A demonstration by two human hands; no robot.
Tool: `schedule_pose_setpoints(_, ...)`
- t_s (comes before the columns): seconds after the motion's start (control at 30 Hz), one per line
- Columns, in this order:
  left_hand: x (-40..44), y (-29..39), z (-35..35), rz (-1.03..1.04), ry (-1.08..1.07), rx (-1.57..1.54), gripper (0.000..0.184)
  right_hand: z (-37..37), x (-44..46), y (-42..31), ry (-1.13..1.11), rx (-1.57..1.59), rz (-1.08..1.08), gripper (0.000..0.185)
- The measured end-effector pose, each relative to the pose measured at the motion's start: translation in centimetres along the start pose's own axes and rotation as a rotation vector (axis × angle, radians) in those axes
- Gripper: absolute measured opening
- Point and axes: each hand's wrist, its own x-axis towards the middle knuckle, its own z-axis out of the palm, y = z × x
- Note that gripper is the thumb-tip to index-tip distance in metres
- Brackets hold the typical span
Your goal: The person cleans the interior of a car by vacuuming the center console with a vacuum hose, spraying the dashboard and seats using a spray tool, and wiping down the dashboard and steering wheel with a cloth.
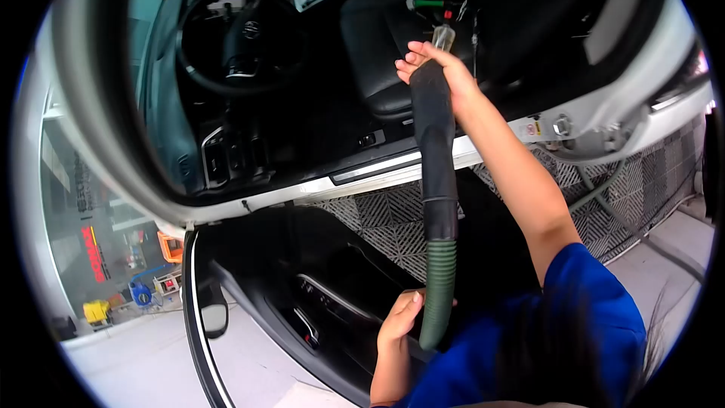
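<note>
A vacuum cleaner hose runs up the middle of the view, with a black tube and nozzle (pixel 436 128) on a green ribbed hose (pixel 441 279). My right hand (pixel 447 68) is closed around the upper end of the nozzle, from beneath. A clear tip (pixel 444 36) sticks out past my fingers, over the dark car seat (pixel 377 53). Lower down, my left hand (pixel 400 319) is wrapped around the green hose, with part of its fingers hidden behind it. The green-handled tool (pixel 427 3) near the tip is too small to name exactly.
The steering wheel (pixel 249 30) is at the upper left. A door sill (pixel 377 170) crosses below the seat, and the open car door (pixel 302 302) stands at lower left. Another hose (pixel 642 234) lies on the floor at right. Several items, one a yellow box (pixel 96 311), sit beyond the door.
</note>
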Motion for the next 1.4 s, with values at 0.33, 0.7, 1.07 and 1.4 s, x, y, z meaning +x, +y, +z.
schedule_pose_setpoints(0.33, 28.9, 14.7, -12.2, 1.173, 0.360, 0.997, 0.097, -6.7, 16.8, 5.6, 0.118, 0.090, 0.228, 0.075)
schedule_pose_setpoints(0.7, 46.0, 33.2, -22.6, 1.524, 0.821, 0.945, 0.042, -1.8, 47.5, -8.5, 0.279, -1.829, -1.101, 0.066)
schedule_pose_setpoints(1.07, 59.2, 49.6, -27.7, 1.512, 1.062, 0.785, 0.038, 0.6, 63.0, -23.0, 0.631, -2.702, -0.900, 0.073)
schedule_pose_setpoints(1.4, 65.9, 63.1, -36.5, 1.104, 1.464, 1.064, 0.036, -0.4, 63.1, -22.7, 0.582, -2.733, -0.953, 0.056)
